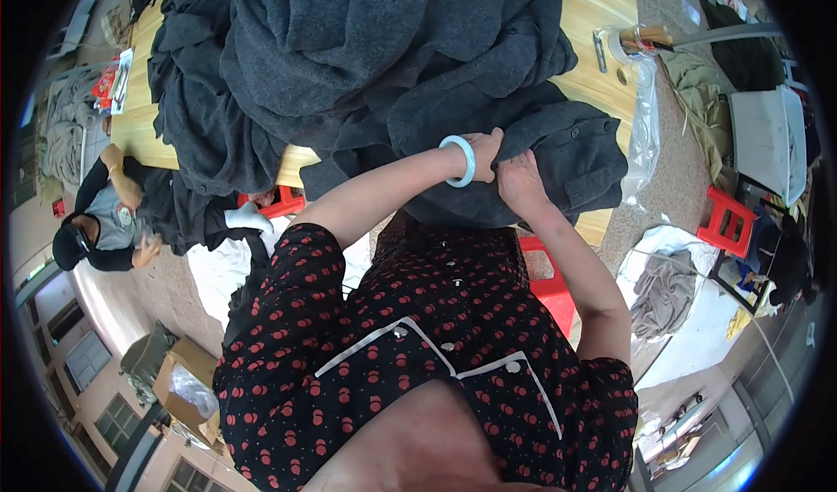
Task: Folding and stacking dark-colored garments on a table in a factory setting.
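A dark grey garment with buttons (586, 165), which looks like a coat, lies across the table's near edge in front of me. My left hand (482, 152), below a pale bangle (459, 161), is closed on its fabric, with the fingers partly hidden in the folds. Close beside it, my right hand (521, 183) pinches the same garment, fingertips bent into the cloth. Behind my hands rises a large heap of similar dark grey garments (323, 47), covering most of the tabletop.
The wooden table (602, 3) carries a tub of sticks (641, 40) at the far right. Red stools (728, 222) stand right and beneath. Another person (109, 217) handles dark cloth at the left. A cardboard box (185, 383) sits lower left; a grey cloth pile (664, 291) lies right.
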Available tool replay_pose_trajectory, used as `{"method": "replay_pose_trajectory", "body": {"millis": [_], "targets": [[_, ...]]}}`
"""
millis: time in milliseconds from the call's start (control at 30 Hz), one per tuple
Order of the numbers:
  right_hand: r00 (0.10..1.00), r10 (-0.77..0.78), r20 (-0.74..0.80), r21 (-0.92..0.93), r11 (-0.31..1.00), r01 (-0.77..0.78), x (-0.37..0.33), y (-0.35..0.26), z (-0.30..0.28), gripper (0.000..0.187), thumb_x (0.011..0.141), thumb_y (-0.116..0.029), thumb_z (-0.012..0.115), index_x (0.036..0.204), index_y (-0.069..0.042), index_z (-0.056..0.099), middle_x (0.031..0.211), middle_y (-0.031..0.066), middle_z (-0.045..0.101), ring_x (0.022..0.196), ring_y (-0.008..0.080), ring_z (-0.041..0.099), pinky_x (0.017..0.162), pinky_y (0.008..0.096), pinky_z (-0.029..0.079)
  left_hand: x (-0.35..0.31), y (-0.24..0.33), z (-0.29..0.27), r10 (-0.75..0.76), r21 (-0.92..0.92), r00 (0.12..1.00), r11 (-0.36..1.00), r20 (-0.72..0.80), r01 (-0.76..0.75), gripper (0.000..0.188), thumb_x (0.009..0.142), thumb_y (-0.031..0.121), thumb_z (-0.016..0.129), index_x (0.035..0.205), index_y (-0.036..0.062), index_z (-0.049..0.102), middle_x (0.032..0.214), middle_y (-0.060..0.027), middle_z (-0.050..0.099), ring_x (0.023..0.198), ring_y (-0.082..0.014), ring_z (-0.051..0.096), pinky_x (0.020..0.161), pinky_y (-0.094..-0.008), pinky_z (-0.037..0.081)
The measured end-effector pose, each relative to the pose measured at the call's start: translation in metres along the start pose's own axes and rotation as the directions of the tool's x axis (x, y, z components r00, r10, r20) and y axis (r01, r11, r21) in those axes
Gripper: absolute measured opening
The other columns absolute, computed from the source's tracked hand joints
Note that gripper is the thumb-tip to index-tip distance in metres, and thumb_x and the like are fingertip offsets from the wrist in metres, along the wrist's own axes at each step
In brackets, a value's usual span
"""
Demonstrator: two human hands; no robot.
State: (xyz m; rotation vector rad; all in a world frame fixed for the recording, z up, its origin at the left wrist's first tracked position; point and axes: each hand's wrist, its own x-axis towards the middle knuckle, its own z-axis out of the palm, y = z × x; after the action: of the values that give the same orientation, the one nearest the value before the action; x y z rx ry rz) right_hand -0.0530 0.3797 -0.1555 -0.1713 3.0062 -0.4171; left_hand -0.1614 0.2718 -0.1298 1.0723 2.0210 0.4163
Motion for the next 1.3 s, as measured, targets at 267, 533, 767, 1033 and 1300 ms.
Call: {"method": "replay_pose_trajectory", "body": {"millis": [267, 533, 767, 1033, 1300], "targets": [[0.986, -0.056, 0.155, 0.166, 0.986, 0.030, 0.003, 0.012, -0.012, 0.022, 0.079, -0.013, 0.043, 0.074, 0.001, 0.059, 0.079, 0.0210, 0.058, 0.085, 0.0322, 0.054, 0.085, 0.0418, 0.033, -0.006, 0.000, 0.020, -0.050, -0.040, 0.990, 0.998, -0.134, 0.045, 0.033, 0.068, 0.010, 0.058, 0.093, -0.0047, 0.043, 0.080, -0.0256, 0.057, 0.082, -0.0366, 0.057, 0.075, -0.0403, 0.044], [0.963, -0.030, 0.269, 0.571, 0.810, -0.134, 0.002, 0.024, -0.023, 0.020, 0.079, -0.012, 0.046, 0.081, 0.005, 0.058, 0.077, 0.0242, 0.056, 0.078, 0.0371, 0.054, 0.073, 0.0410, 0.042, -0.017, -0.001, 0.023, -0.022, -0.188, 0.943, 0.981, -0.333, -0.044, 0.038, 0.063, 0.008, 0.058, 0.095, -0.0057, 0.043, 0.072, -0.0254, 0.055, 0.074, -0.0397, 0.054, 0.067, -0.0437, 0.043], [0.987, -0.039, 0.155, 0.686, 0.723, -0.079, -0.010, 0.035, -0.030, 0.019, 0.077, -0.014, 0.052, 0.082, 0.004, 0.057, 0.077, 0.0225, 0.057, 0.077, 0.0360, 0.055, 0.067, 0.0375, 0.043, -0.022, 0.020, 0.025, -0.023, -0.218, 0.934, 0.974, -0.357, -0.059, 0.028, 0.064, 0.008, 0.058, 0.087, -0.0026, 0.046, 0.081, -0.0227, 0.057, 0.081, -0.0374, 0.054, 0.070, -0.0414, 0.043], [0.986, -0.054, 0.157, 0.769, 0.633, -0.087, -0.032, 0.036, -0.077, 0.062, 0.068, -0.014, 0.065, 0.119, 0.000, 0.033, 0.104, 0.0199, 0.053, 0.092, 0.0338, 0.054, 0.080, 0.0374, 0.042, -0.038, 0.045, 0.026, -0.107, -0.631, 0.893, 0.745, -0.436, -0.219, 0.044, 0.062, 0.016, 0.065, 0.099, -0.0036, 0.050, 0.090, -0.0184, 0.059, 0.085, -0.0265, 0.057, 0.077, -0.0310, 0.043], [0.930, -0.274, 0.246, 0.574, 0.814, 0.088, -0.060, 0.042, -0.085, 0.051, 0.069, -0.016, 0.064, 0.111, 0.000, 0.041, 0.083, 0.0234, 0.057, 0.080, 0.0396, 0.054, 0.066, 0.0390, 0.044, -0.067, 0.113, 0.055, -0.238, -0.410, 0.823, 0.912, -0.516, 0.007, 0.037, 0.063, 0.017, 0.065, 0.087, -0.0025, 0.045, 0.073, -0.0214, 0.055, 0.075, -0.0374, 0.055, 0.065, -0.0389, 0.043]]}}
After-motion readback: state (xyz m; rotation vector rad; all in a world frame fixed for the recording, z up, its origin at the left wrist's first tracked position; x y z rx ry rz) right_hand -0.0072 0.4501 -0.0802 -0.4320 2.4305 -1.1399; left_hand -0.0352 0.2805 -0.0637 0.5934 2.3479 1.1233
